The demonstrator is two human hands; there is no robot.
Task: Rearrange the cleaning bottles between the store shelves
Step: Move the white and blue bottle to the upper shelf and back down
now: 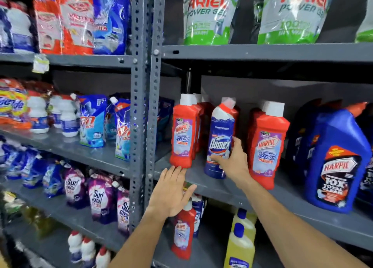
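Domex bottle (220,140) upright on shelf (282,199), right hand (234,162) gripping it

Shop aisle, grey slotted metal shelving (141,106), stocked rows of cleaner bottles (182,134), detergent pouches (207,15)

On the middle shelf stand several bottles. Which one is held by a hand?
The blue and white Domex bottle, between the red Harpic bottles: the right hand grips its lower part. The others stand untouched.

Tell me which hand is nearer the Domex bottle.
Right. The right hand grips the Domex bottle at its lower part; the left hand hovers open below and to its left.
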